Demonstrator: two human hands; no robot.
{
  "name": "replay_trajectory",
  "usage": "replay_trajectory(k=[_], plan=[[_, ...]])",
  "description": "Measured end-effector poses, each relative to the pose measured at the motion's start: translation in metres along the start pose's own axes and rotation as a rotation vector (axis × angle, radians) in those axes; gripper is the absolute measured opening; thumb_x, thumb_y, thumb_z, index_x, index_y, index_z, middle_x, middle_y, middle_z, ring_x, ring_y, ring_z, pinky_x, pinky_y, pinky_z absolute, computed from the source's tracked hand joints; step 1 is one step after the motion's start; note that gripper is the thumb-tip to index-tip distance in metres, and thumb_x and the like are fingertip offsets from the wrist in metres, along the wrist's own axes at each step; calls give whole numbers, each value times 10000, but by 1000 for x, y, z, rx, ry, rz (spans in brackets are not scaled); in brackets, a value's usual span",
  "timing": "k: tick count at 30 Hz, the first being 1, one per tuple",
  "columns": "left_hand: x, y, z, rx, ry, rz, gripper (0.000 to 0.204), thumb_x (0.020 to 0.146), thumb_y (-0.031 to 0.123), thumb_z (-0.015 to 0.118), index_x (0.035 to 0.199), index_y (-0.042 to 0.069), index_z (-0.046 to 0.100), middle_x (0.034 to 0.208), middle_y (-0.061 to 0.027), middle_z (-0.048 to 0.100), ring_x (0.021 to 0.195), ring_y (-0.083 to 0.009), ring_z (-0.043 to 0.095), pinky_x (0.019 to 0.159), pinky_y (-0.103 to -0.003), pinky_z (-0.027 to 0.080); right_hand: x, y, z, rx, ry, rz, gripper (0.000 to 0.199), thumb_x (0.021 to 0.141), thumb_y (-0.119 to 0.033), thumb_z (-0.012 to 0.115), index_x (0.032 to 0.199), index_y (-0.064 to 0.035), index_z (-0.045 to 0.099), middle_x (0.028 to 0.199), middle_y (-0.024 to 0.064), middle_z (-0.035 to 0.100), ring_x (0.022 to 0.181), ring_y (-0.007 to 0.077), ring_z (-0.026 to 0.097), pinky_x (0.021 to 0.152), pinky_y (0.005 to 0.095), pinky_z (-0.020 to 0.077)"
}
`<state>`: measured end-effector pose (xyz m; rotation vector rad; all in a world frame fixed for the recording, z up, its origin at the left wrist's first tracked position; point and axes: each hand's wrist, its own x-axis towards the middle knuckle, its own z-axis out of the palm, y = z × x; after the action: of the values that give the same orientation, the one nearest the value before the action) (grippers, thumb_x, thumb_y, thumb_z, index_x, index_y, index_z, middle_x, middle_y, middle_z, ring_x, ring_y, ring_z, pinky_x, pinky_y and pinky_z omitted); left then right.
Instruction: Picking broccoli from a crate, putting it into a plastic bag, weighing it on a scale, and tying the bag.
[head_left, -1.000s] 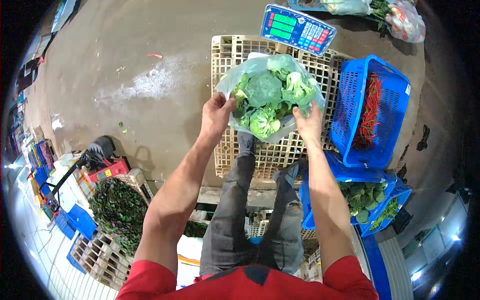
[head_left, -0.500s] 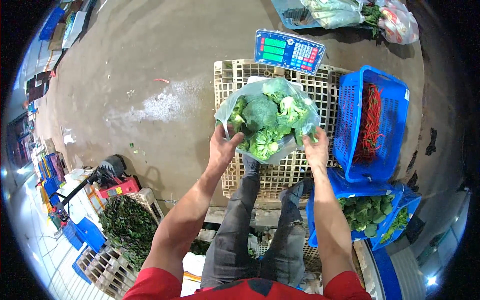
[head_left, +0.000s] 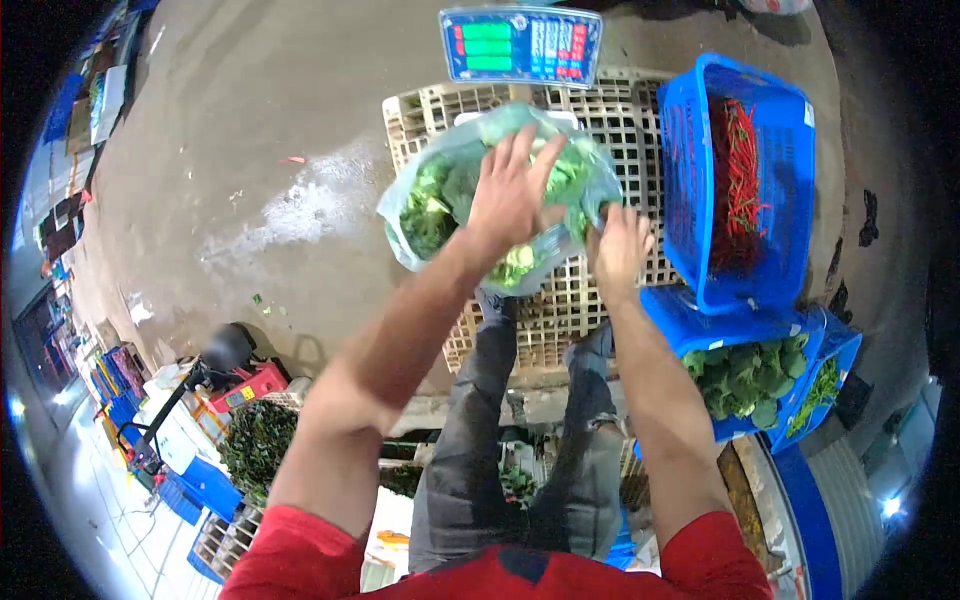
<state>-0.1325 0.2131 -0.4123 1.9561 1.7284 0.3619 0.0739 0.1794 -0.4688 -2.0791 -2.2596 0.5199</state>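
Observation:
A clear plastic bag (head_left: 398, 215) full of broccoli (head_left: 428, 225) rests with its mouth spread on a scale, over a beige plastic pallet (head_left: 640, 125). My left hand (head_left: 508, 195) lies across the top of the broccoli with its fingers spread, hiding the middle of the heap. At the bag's right edge, my right hand (head_left: 620, 245) has its fingers curled at the plastic. Beyond the bag stands the scale's blue display panel (head_left: 520, 45) with green screens and a keypad. Only a bit of the white scale plate (head_left: 565, 118) shows.
To the right, a blue crate (head_left: 790, 200) holds red chillies (head_left: 740, 190). Nearer are blue crates with more broccoli (head_left: 750, 378) and green vegetables (head_left: 815, 398). Dark leafy greens (head_left: 255, 445) and a red box (head_left: 248, 388) are at the left. Wet concrete floor (head_left: 250, 110) surrounds the pallet.
My left hand has left the bag's left rim and moved onto the broccoli. My right hand stays by the right rim. The view has shifted, so the scene sits higher.

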Motion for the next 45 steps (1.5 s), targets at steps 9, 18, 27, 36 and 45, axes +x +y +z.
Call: replay_trajectory(k=[9, 18, 27, 36, 45], plan=[[1, -13, 51, 180, -198, -17, 770, 763, 393, 820, 1418, 159, 490, 1479, -156, 412, 1390, -385, 370, 1113, -517, 368, 14, 23, -58, 1543, -122, 496, 97, 966, -121, 623, 942, -30, 603, 711, 35, 595, 683, 147, 585, 782, 324, 498], [14, -14, 85, 571, -233, -180, 590, 938, 144, 500, 1505, 37, 375, 1576, -84, 338, 1473, -258, 263, 1107, -499, 328, -20, -28, -105, 1238, -537, 274, 172, 1026, -131, 545, 921, 0, 583, 661, -11, 536, 585, 72, 495, 537, 242, 410], [-41, 9, 28, 109, -73, -45, 741, 894, 325, 650, 1518, 47, 362, 1566, -211, 334, 1479, -391, 269, 1165, -578, 255, -27, -2, -107, 1422, -480, 276, 149, 1048, -125, 489, 1034, -5, 576, 727, 5, 536, 679, 95, 505, 690, 267, 453], [-18, 46, 110, 250, -124, -100, 782, 921, 586, 451, 1563, 156, 331, 1642, -189, 197, 1537, -421, 72, 1217, -609, 79, -30, -21, -106, 1286, -500, 278, 147, 1050, -121, 478, 1017, -13, 573, 721, 1, 533, 676, 84, 498, 678, 255, 435], [-30, 37, 105, 245, -508, 249, 530, 978, 421, 530, 1493, 343, 430, 1651, -23, 227, 1555, -340, 70, 1222, -635, 12, -34, -5, -117, 1338, -467, 395, 181, 1055, -163, 483, 1027, -9, 575, 699, -4, 509, 657, 77, 467, 652, 245, 407]])
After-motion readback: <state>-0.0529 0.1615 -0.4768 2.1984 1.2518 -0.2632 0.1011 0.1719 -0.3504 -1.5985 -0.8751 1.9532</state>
